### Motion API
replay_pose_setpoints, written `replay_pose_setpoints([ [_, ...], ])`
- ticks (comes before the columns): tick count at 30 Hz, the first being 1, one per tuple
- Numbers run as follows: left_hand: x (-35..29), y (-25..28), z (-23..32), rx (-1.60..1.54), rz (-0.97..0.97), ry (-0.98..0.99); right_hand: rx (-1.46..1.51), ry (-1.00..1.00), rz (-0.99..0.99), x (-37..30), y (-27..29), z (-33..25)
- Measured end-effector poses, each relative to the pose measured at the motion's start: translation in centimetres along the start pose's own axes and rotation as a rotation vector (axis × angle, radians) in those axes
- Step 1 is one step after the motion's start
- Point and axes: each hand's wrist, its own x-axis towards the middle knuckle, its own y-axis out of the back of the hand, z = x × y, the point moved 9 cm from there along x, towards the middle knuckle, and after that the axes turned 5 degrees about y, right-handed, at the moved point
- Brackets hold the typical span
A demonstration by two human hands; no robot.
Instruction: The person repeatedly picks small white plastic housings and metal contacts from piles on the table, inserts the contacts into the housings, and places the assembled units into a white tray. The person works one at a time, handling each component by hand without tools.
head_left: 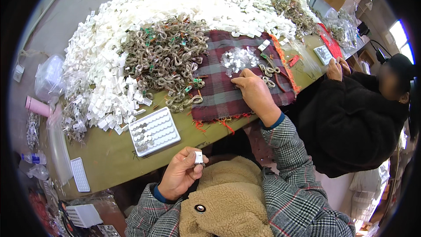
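A big heap of white cases (188, 0) is kept at the back, maybe to be out of the way. A checked cloth (221, 98) is spread nearer, maybe so nothing slides. On it, the right hand (255, 91) is rested by the clear bits (240, 58), fingers bent close; whether anything is gripped cannot be told. A white piece (198, 157) is pinched by the left hand's (179, 173) thumb and fingers, maybe to be kept steady.

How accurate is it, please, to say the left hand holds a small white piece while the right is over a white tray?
Only the right hand is misplaced: the head view shows it over the plaid cloth; the left hand does hold a small white piece.
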Motion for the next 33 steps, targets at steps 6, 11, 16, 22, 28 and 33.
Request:
replay_pose_setpoints([
  [6,-0.4,0.3,-0.1,-0.009,-0.018,-0.01,-0.037,0.122,-0.124,0.1,0.0,-0.5],
  [11,-1.0,0.3,-0.3,0.014,-0.008,-0.02,-0.036,0.122,-0.11,0.1,-0.1,-0.5],
  [16,-1.7,0.4,-0.2,-0.015,-0.003,-0.047,-0.025,-0.071,0.146,-1.4,2.7,1.4],
  [22,-1.2,0.4,-0.4,0.0,0.007,-0.037,-0.169,0.015,0.258,-3.7,2.0,-2.1],
  [28,-1.0,0.4,-0.2,-0.005,0.015,-0.025,0.235,-0.116,0.424,-4.7,1.5,-1.7],
  [33,-0.7,0.7,0.1,-0.001,0.023,-0.023,0.288,-0.161,0.36,-4.6,1.6,-1.0],
])
